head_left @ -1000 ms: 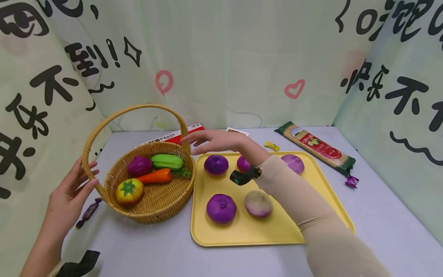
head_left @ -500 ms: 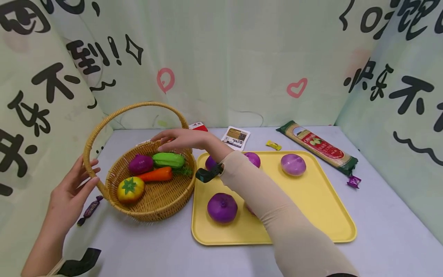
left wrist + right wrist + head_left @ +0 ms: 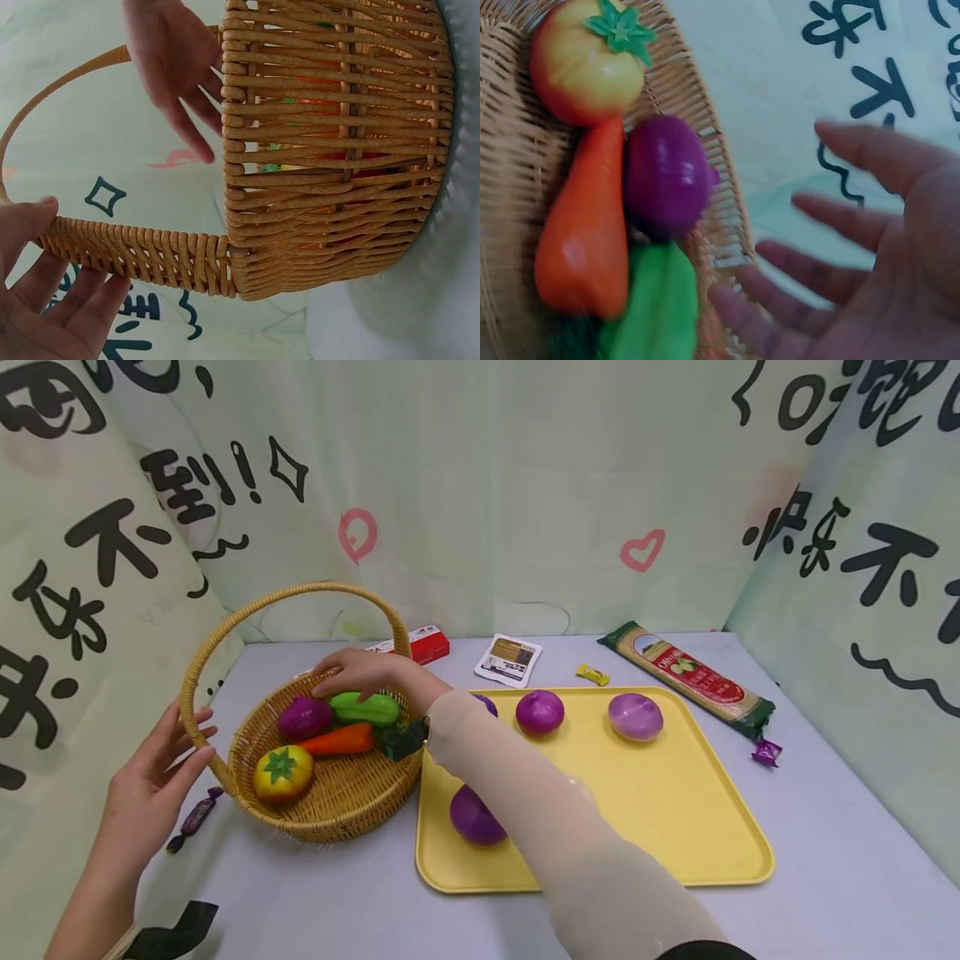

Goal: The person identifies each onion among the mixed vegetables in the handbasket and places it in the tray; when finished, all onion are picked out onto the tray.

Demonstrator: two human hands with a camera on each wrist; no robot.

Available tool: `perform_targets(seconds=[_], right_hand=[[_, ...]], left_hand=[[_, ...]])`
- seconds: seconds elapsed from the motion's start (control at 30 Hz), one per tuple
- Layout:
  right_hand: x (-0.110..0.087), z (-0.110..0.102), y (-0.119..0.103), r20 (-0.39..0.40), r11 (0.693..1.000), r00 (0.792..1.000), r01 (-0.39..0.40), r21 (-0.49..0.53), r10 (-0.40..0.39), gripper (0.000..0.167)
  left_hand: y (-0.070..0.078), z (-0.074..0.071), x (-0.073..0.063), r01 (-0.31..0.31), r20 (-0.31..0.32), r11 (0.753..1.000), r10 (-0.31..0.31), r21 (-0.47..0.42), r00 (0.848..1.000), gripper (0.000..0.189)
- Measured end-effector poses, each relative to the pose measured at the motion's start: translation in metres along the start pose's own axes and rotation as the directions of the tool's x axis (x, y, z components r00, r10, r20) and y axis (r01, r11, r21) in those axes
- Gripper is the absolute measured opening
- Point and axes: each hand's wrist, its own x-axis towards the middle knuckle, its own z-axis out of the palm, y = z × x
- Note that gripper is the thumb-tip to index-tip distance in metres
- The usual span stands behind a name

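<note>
My left hand [image 3: 153, 777] holds the left side of the wicker basket's handle [image 3: 193, 693], thumb on one side and fingers on the other. In the basket [image 3: 326, 814] lie a purple onion [image 3: 304, 718], a green ridged vegetable [image 3: 367, 708], an orange carrot [image 3: 341, 740] and a yellow-red tomato [image 3: 282, 772]. Over the basket's back right part hovers my right hand [image 3: 375, 675], palm down with spread fingers. Seen from the right wrist, that hand [image 3: 855, 270] holds nothing and its fingers are apart from the vegetables.
Right of the basket, a yellow tray [image 3: 675, 802] bears several purple onions [image 3: 540, 712], some partly hidden by the right sleeve [image 3: 555, 827]. Behind are a red pasta box [image 3: 429, 646], a white packet [image 3: 508, 660] and a green-ended pasta bag [image 3: 686, 677]. Wrapped candies [image 3: 195, 820] lie about.
My right hand has moved left and slightly down, from beside the handle's right side to over the vegetables. My left hand stays on the handle, and the basket's contents look unchanged.
</note>
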Motion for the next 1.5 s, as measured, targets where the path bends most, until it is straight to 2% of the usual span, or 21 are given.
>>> perform_targets(seconds=[0.23,0.4,0.5,0.6,0.7,0.8,0.93,1.1,1.23,1.33,1.5], right_hand=[[0.023,0.026,-0.001,-0.120,0.989,0.981,-0.147,0.033,0.150,0.057],[0.034,0.042,-0.001,-0.143,0.979,0.969,-0.206,-0.004,0.203,0.059],[0.038,0.049,-0.003,-0.142,0.974,0.970,-0.212,-0.080,0.200,0.055],[0.042,0.054,-0.005,-0.154,0.968,0.973,-0.197,-0.156,0.173,0.041],[0.044,0.058,-0.005,-0.176,0.965,0.973,-0.184,-0.187,0.151,0.033],[0.046,0.063,-0.003,-0.202,0.950,0.970,-0.186,-0.252,0.137,0.034],[0.048,0.069,0.000,-0.248,0.911,0.961,-0.210,-0.354,0.126,0.042],[0.050,0.074,0.003,-0.286,0.888,0.947,-0.251,-0.386,0.143,0.051],[0.050,0.074,0.001,-0.314,0.869,0.940,-0.265,-0.419,0.135,0.046],[0.050,0.073,-0.001,-0.319,0.856,0.941,-0.257,-0.449,0.115,0.041],[0.050,0.072,-0.004,-0.294,0.858,0.953,-0.213,-0.467,0.076,0.038]], left_hand=[[0.001,0.001,-0.004,-0.004,-0.018,1.000,0.004,-0.010,1.000,0.066],[0.002,0.001,-0.004,-0.034,-0.041,0.999,0.034,-0.007,0.999,0.066],[0.003,0.001,-0.004,-0.045,-0.050,0.999,0.044,-0.007,0.998,0.067],[0.003,0.000,-0.003,-0.046,-0.051,0.999,0.046,-0.015,0.998,0.067],[0.002,0.000,-0.003,-0.040,-0.046,0.999,0.040,-0.018,0.998,0.066],[0.000,0.000,-0.004,-0.019,-0.034,1.000,0.019,-0.012,0.999,0.066],[-0.002,0.001,-0.006,0.003,-0.023,1.000,-0.003,0.001,1.000,0.066],[-0.003,0.003,-0.006,0.000,-0.032,1.000,0.000,0.003,0.999,0.067],[-0.004,0.003,-0.005,0.000,-0.036,1.000,0.000,0.018,0.999,0.067],[-0.003,0.004,-0.003,0.000,-0.036,1.000,0.001,0.026,0.999,0.067],[-0.001,0.003,0.000,-0.005,-0.044,1.000,0.006,0.022,0.999,0.067]])
